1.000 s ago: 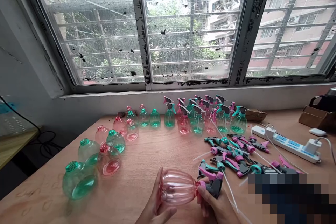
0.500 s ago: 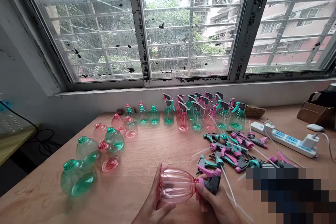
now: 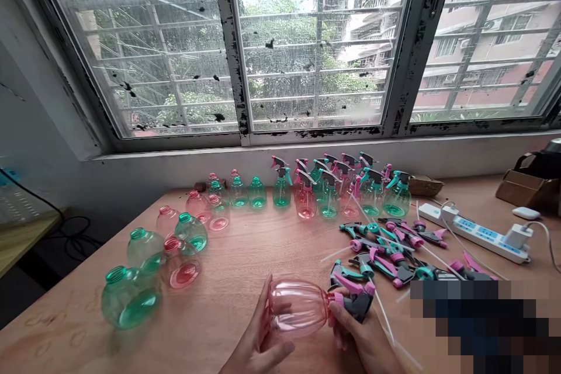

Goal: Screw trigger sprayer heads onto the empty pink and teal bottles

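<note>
My left hand (image 3: 256,343) wraps round the base of a clear pink spray bottle (image 3: 298,306) held on its side just above the wooden table (image 3: 245,257). My right hand (image 3: 362,339) grips the pink and grey trigger head (image 3: 354,299) at the bottle's neck, fingers closed on its collar. A white dip tube runs from the head past my right hand.
Open green and pink bottles (image 3: 144,269) stand at the left. Capped spray bottles (image 3: 337,193) line the back by the window sill. A heap of loose trigger heads (image 3: 385,251) lies to the right, with a white power strip (image 3: 477,234) and a cardboard box (image 3: 526,190) beyond.
The bottle has turned slightly in my hands and the trigger head has shifted at the neck. The camera tilted down a little a second ago. Nothing else moved.
</note>
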`<state>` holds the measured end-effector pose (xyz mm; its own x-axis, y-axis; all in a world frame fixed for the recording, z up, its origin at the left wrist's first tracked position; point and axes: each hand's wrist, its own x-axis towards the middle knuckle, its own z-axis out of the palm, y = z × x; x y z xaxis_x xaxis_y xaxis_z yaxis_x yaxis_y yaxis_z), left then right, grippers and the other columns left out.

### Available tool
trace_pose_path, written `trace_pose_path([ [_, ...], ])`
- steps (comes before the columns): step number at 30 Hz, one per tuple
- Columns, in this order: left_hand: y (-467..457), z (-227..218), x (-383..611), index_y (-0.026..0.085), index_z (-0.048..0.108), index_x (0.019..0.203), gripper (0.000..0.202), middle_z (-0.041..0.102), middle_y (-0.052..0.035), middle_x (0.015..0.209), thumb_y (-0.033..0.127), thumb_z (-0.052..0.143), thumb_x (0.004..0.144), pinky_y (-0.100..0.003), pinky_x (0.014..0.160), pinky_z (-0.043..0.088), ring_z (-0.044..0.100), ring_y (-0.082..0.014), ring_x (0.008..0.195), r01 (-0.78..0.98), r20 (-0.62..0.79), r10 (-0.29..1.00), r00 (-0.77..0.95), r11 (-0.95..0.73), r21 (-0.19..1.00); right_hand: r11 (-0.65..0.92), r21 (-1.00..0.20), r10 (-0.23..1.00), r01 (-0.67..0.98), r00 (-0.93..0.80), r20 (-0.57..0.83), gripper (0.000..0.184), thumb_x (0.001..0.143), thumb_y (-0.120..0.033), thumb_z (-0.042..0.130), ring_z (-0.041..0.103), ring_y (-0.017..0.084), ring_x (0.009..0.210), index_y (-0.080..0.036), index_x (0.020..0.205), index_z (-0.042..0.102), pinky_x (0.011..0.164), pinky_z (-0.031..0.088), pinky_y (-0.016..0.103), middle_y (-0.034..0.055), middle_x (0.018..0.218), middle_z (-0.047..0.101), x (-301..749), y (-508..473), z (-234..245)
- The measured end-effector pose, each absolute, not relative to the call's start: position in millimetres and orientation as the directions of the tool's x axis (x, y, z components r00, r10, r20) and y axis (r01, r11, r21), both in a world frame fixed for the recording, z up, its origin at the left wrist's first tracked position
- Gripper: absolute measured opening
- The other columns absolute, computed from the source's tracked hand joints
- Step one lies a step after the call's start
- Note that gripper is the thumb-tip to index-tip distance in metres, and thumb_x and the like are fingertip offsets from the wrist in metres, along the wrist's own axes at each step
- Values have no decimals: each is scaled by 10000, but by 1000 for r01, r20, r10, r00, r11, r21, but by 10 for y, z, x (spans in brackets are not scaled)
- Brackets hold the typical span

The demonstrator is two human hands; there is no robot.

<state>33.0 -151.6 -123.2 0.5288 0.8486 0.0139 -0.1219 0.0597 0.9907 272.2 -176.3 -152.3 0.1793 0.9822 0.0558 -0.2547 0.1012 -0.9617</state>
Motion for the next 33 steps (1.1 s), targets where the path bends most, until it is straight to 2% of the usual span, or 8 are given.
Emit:
trace_pose_path([
  [4,-1532,-1228,313,357,6,1640,1116,576,-102,1461,472,795,858,-461,1266,190,469,-315,1432,-119,16,846,533,56,991,100,-964,983,-246,171,58,458,820,-621,762,534,125,413,-179,769,655,392,416,231,2,579,640,2720,-1765,-1494],
  [8,-1525,-1205,303,305,-61,1639,1181,570,-148,1484,572,769,842,-481,1222,298,496,-352,1415,-163,-9,859,512,108,981,79,-969,988,-232,151,44,459,815,-625,769,532,124,425,-176,822,676,413,416,233,14,598,663,2725,-1789,-1470],
  [11,-1501,-1222,323,274,58,1653,1103,565,-167,1504,570,757,853,-485,1214,324,480,-362,1435,-191,-3,873,488,110,975,78,-976,990,-205,128,53,496,830,-632,751,527,116,433,-164,690,664,426,415,229,12,556,624,2728,-1804,-1470],
  [15,-1448,-1312,346,326,218,1632,1062,467,-123,1596,514,840,791,-496,1233,304,410,-369,1483,-211,25,851,524,102,972,86,-959,984,-268,173,40,468,819,-617,773,525,110,422,-176,735,642,406,414,220,-2,576,631,2723,-1794,-1473],
  [24,-1499,-1300,327,338,0,1645,1167,490,-131,1551,502,815,827,-486,1231,291,516,-336,1380,-154,52,852,520,34,988,72,-950,983,-303,182,16,489,770,-634,811,538,123,403,-193,861,619,386,418,225,-6,589,667,2704,-1784,-1467],
  [26,-1517,-1262,309,317,39,1650,1124,420,-132,1614,591,763,835,-486,1234,298,501,-353,1393,-135,20,878,478,51,989,54,-961,988,-270,155,12,505,754,-648,816,550,128,412,-183,831,635,400,429,232,4,581,673,2699,-1808,-1426],
  [29,-1508,-1218,295,268,216,1640,947,502,-139,1560,650,649,890,-502,1239,298,492,-372,1405,-110,-9,889,458,67,992,38,-972,993,-233,115,11,492,761,-634,820,562,130,426,-174,823,656,427,450,239,7,572,675,2698,-1837,-1362],
  [33,-1481,-1198,326,296,301,1613,947,515,-118,1554,584,760,836,-514,1220,327,474,-378,1425,-139,11,865,502,69,988,67,-967,990,-245,135,34,476,793,-617,803,558,131,421,-184,904,642,415,441,239,3,596,683,2718,-1820,-1394],
])
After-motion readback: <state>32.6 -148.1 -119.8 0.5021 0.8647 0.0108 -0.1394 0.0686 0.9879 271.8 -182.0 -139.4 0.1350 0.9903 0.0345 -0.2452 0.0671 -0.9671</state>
